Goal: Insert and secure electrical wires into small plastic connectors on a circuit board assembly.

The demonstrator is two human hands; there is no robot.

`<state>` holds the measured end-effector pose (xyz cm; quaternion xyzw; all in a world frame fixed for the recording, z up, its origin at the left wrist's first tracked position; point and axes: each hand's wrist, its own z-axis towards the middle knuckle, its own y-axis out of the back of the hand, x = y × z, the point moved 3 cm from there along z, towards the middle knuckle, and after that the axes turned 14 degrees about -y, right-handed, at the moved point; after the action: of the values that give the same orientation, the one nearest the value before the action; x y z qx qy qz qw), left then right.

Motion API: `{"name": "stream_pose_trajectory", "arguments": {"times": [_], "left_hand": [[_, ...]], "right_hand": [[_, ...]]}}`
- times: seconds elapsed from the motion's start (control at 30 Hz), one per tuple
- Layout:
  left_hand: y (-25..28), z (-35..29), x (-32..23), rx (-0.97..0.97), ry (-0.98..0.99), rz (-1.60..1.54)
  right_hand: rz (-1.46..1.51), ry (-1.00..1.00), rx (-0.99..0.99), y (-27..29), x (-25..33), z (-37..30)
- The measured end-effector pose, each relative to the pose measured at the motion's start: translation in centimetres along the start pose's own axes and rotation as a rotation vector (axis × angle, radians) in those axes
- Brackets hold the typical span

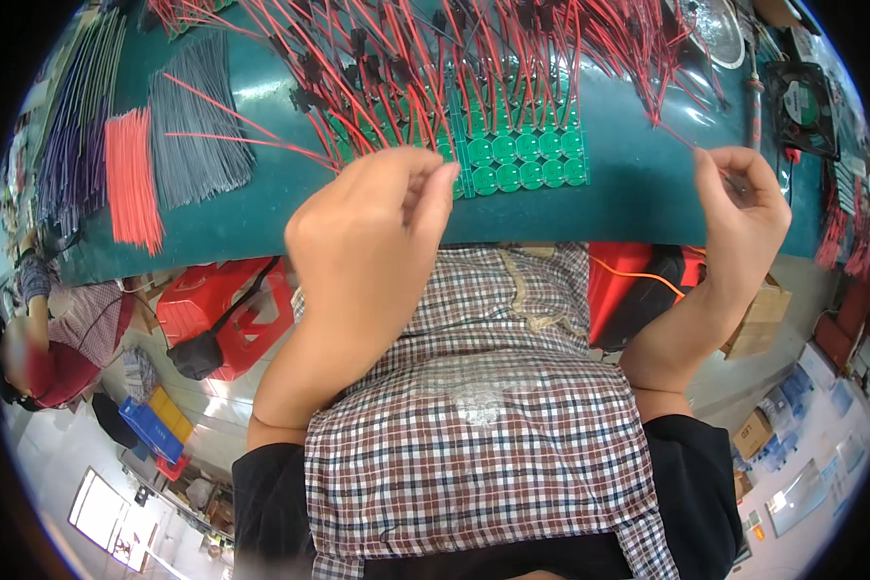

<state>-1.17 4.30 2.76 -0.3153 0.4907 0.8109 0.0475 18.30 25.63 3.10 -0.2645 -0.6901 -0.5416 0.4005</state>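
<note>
My left hand (372, 217) is closed, thumb and fingers pressed together, at the front left of a green circuit board panel (532, 176). Whatever it pinches is too small to make out. Two loose red wires (251, 142) run toward the back of this hand, where their ends are hidden. Rows of round boards make up the panel, and many red and dark wires (425, 92) with black connectors stand up from it. Off to the right, my right hand (744, 198) pinches the end of a thin red wire (677, 134), which leads up to a wire bundle (638, 58).
Grey wires (198, 126), short red wires (133, 184) and dark purple wires (72, 135) lie in bunches on the green table (280, 198). A black fan (804, 108) and a soldering iron (754, 101) are at right. Red stools (227, 314) and another person (77, 333) are at left.
</note>
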Motion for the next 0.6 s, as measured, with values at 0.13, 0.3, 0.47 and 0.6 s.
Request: {"name": "stream_pose_trajectory", "arguments": {"times": [0.13,0.3,0.47,0.6], "left_hand": [[5.1,-0.7,-3.2,0.299,-0.261,-0.407],[7.9,-2.3,-9.7,0.077,-0.301,-0.721],[7.2,-1.1,-8.6,0.226,-0.641,-1.317],[7.0,-1.2,-8.1,0.142,-0.638,-1.341]], "right_hand": [[-0.087,0.033,0.127,-1.0,-0.3,0.3],[-0.162,0.219,0.087,-2.7,0.8,0.2],[-0.061,0.210,0.107,-5.0,-0.2,0.2],[-0.011,0.114,0.114,-5.5,-2.2,0.3]]}}
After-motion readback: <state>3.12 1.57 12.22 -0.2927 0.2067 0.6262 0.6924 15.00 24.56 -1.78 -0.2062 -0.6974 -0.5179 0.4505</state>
